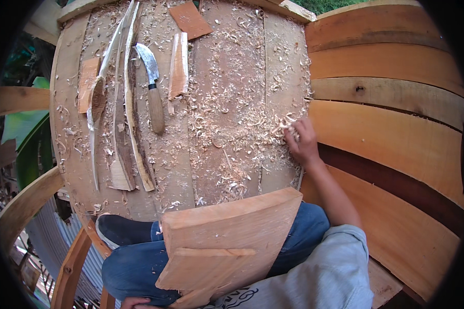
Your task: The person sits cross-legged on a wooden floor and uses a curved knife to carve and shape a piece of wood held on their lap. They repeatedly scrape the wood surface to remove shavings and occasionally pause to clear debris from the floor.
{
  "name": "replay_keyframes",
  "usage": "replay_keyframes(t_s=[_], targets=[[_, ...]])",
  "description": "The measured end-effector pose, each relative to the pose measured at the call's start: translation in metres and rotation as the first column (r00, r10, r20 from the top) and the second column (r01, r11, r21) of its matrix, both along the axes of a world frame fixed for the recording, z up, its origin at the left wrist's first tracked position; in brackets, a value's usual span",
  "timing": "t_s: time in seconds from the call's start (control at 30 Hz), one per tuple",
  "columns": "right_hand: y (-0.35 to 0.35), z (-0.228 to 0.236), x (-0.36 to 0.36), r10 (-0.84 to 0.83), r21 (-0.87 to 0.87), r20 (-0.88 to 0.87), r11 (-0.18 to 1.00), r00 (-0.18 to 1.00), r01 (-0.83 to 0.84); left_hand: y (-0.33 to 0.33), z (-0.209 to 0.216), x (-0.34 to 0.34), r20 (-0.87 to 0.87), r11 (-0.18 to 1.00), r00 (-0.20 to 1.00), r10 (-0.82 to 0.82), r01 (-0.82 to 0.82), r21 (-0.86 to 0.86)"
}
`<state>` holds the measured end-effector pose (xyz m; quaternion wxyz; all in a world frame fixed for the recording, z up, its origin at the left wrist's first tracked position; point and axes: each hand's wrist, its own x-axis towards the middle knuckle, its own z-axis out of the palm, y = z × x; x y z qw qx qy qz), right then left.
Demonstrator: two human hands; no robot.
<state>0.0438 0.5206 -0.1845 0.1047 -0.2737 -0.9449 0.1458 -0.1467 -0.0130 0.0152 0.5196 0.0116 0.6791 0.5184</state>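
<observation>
My right hand [303,141] is closed on a bunch of curly wood shavings [286,123], low over the plank floor at the right near the wall. Only a small part of my left hand [135,302] shows at the bottom edge, beside the lower end of the board; its fingers are mostly hidden. Across my lap leans a thick pale wooden board [232,221] with a flat wooden piece [206,268] against its near face. A curved-blade knife [152,87] with a wooden handle lies at the left, apart from both hands.
Shavings cover much of the plank floor [227,67]. Left of the knife lie long split sticks [131,98] and a rough carved wooden spoon [96,100]. A short wood piece [179,67] and a brown square sheet [191,20] lie beyond. A plank wall [386,123] rises at the right.
</observation>
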Motion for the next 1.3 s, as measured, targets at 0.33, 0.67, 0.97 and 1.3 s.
replay_keyframes(t_s=[0.33, 0.67, 0.97, 1.3], targets=[[-0.029, -0.011, -0.003, 0.21, 0.016, 0.146, 0.977, 0.967, -0.214, 0.005, 0.004, 0.001, -0.054, 1.0, 0.998, 0.012, -0.012, 0.003], [-0.046, -0.007, -0.07, 0.35, -0.001, 0.186, 0.935, 0.918, -0.356, 0.006, 0.006, 0.0, -0.042, 1.0, 0.999, 0.003, -0.003, -0.017], [-0.067, -0.018, -0.115, 0.425, 0.011, 0.175, 0.901, 0.888, -0.433, 0.005, 0.005, 0.003, -0.058, 1.0, 0.998, -0.002, 0.002, 0.001], [-0.092, -0.021, -0.149, 0.337, 0.007, 0.122, 0.94, 0.933, -0.341, -0.018, -0.006, 0.014, -0.125, 0.993, 0.985, 0.119, -0.116, 0.024]])
